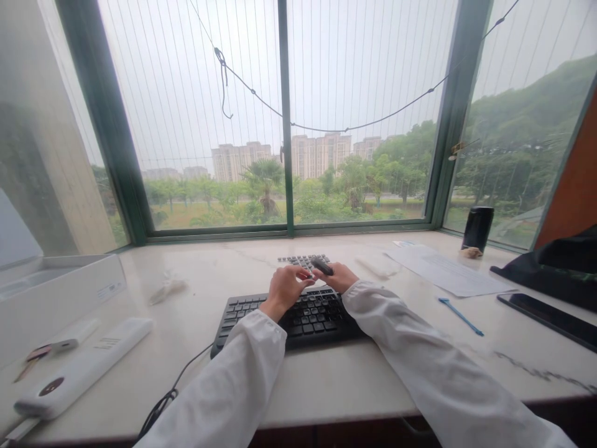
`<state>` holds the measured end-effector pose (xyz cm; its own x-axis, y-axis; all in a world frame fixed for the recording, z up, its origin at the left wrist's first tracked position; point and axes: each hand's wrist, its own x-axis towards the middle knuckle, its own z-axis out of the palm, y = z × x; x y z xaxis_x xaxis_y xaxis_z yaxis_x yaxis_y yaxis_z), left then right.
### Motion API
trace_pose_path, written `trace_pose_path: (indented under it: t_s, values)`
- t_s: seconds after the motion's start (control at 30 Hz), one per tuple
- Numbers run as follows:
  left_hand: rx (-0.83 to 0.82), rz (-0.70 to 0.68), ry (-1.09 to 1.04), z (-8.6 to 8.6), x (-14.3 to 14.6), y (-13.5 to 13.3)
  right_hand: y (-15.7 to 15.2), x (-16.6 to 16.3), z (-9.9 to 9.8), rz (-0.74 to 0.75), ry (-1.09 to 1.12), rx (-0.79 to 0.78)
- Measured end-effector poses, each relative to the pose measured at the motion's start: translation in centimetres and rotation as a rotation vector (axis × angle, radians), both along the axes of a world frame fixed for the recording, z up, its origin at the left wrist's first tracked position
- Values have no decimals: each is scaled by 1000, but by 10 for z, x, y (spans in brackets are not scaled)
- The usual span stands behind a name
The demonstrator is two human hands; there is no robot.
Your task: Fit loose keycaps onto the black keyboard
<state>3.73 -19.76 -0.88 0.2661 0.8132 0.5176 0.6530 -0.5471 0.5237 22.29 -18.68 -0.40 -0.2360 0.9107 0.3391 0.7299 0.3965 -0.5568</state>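
Note:
A black keyboard (312,326) lies at the front of the white counter, and both hands are over its upper half. My right hand (344,277) is closed around a small dark, rounded tool (323,266); its exact kind is unclear. Close beside it, my left hand (288,287) has thumb and fingers pinched together near the tool's end. What those fingers hold, if anything, is too small to make out. Behind the hands, several loose keycaps (291,259) lie in rows on the counter.
Left stand an open white box (100,283), a white power bank (88,367) and keys (37,354). Right lie paper sheets (448,270), a blue stick (461,316), a phone (550,318) and a black bag (559,264). A black can (478,229) stands near the window.

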Motion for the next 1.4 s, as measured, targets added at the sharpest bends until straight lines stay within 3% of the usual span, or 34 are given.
trace_pose_path:
  t_s: [0.33, 0.53, 0.7, 0.83, 1.07, 1.4]
  values:
    - [-22, 237, 167, 16, -2, -16, -5, 6, -1, -262, -363, 130]
    - [-7, 347, 227, 26, -7, -12, -7, 13, 4, -297, -484, 123]
    - [-37, 382, 301, 32, -27, -3, -3, 28, 7, -338, -508, 90]
    - [-69, 401, 362, 39, -42, 17, -1, 32, 9, -339, -514, 73]
    - [-238, 442, 507, 55, -47, 86, -2, 28, 7, -320, -540, 11]
    - [-248, 319, 542, 25, -42, 141, 6, 34, 3, -361, -593, -43]
